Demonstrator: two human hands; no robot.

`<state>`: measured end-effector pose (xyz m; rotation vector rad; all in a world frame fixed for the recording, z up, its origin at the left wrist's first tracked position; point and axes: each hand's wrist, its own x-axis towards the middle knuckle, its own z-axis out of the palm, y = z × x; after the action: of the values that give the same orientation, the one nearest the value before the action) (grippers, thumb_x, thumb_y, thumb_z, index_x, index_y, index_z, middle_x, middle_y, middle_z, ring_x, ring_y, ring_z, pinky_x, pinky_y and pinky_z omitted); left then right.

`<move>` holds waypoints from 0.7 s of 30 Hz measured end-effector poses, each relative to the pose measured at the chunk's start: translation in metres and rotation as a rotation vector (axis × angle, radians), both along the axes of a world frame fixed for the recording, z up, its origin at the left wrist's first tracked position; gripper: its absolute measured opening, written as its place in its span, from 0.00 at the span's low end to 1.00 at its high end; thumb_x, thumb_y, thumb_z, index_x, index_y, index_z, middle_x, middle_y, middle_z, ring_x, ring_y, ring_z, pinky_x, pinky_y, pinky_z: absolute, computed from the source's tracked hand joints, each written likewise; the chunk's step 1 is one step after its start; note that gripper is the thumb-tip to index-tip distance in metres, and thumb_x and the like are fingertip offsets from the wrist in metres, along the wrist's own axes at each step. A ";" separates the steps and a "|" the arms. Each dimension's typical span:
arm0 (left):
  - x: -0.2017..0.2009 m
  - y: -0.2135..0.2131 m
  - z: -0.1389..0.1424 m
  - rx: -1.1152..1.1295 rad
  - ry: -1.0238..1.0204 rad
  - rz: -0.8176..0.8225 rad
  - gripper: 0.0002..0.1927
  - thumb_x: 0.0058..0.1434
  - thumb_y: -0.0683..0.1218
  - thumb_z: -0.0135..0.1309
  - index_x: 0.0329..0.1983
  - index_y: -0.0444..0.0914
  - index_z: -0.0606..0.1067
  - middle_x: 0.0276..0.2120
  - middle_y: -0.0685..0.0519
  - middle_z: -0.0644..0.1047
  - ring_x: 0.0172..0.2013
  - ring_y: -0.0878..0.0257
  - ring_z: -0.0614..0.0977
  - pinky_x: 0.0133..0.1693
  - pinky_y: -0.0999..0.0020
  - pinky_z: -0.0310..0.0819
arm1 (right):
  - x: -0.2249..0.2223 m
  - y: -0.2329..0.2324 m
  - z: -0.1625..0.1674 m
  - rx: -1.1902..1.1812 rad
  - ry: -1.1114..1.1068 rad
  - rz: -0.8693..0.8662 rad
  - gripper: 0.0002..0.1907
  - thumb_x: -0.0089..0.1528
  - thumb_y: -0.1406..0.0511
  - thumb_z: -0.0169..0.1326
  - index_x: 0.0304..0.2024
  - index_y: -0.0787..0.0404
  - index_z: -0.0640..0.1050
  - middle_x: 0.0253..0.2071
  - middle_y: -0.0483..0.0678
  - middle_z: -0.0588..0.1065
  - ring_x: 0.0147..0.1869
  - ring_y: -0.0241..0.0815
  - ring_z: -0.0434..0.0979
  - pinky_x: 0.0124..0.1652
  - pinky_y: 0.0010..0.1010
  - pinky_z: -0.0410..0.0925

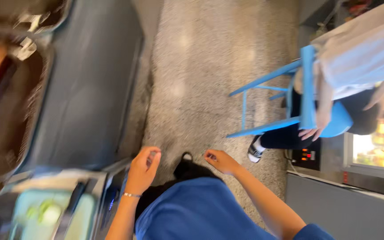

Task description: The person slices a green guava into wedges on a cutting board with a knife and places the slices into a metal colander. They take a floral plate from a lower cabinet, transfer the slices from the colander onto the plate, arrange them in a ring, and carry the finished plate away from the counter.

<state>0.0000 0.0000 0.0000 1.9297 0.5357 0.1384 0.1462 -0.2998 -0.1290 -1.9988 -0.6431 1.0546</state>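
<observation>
Both grips empty: left hand [142, 168] loosely curled, right hand [219, 161] half open, at lower centre above speckled floor [210, 62]; blue chair [290, 102] at right.

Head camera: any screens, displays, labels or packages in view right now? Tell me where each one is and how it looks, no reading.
Small dark box on the floor by the seated person's shoe: red lit digits, blurred.
Lit display case at the right edge: bright yellow-orange contents, blurred.
Tiny blue glow beside the left hand's wrist: too blurred to identify.
No packages or signs are discernible.
</observation>
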 end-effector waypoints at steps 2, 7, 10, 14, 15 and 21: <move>0.047 -0.013 0.003 0.106 -0.036 -0.182 0.10 0.63 0.46 0.57 0.45 0.39 0.78 0.31 0.52 0.77 0.27 0.66 0.77 0.31 0.72 0.72 | 0.049 -0.012 0.010 0.037 -0.006 -0.095 0.08 0.66 0.62 0.55 0.42 0.60 0.76 0.35 0.48 0.78 0.40 0.40 0.79 0.43 0.33 0.72; 0.142 0.001 -0.018 -0.047 0.171 -0.186 0.11 0.62 0.46 0.57 0.46 0.38 0.78 0.31 0.51 0.79 0.27 0.64 0.79 0.31 0.69 0.75 | 0.159 0.012 0.009 0.179 -0.058 -0.160 0.08 0.62 0.63 0.57 0.40 0.61 0.75 0.37 0.45 0.79 0.42 0.39 0.79 0.44 0.33 0.72; 0.202 0.026 -0.038 -0.082 0.225 -0.164 0.11 0.63 0.46 0.56 0.46 0.38 0.78 0.33 0.52 0.81 0.27 0.63 0.80 0.31 0.69 0.76 | 0.219 0.034 0.011 0.169 -0.067 -0.201 0.08 0.64 0.63 0.57 0.41 0.60 0.75 0.37 0.45 0.79 0.43 0.38 0.79 0.46 0.33 0.72; 0.322 0.063 -0.046 -0.110 0.119 -0.228 0.11 0.63 0.47 0.55 0.45 0.37 0.77 0.36 0.51 0.81 0.30 0.63 0.83 0.33 0.70 0.78 | 0.298 0.058 0.030 0.127 -0.046 -0.242 0.09 0.65 0.61 0.56 0.43 0.59 0.76 0.37 0.46 0.78 0.43 0.39 0.79 0.46 0.34 0.72; 0.360 0.075 -0.046 -0.041 0.100 -0.286 0.11 0.63 0.47 0.56 0.46 0.37 0.78 0.36 0.50 0.81 0.30 0.61 0.83 0.34 0.69 0.77 | 0.318 0.061 0.035 0.119 -0.062 -0.262 0.09 0.65 0.61 0.56 0.43 0.58 0.76 0.37 0.45 0.79 0.43 0.38 0.79 0.46 0.34 0.72; 0.622 0.098 -0.003 0.155 0.057 -0.596 0.13 0.64 0.49 0.55 0.48 0.39 0.78 0.37 0.48 0.81 0.33 0.56 0.82 0.36 0.62 0.76 | 0.437 0.047 0.074 0.006 0.048 -0.545 0.09 0.67 0.60 0.53 0.43 0.59 0.76 0.36 0.45 0.78 0.41 0.37 0.77 0.46 0.30 0.71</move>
<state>0.6223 0.0976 -0.0031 2.1676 -0.0315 -0.2650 0.5834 -0.2529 -0.0555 -1.9733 -0.0584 0.7601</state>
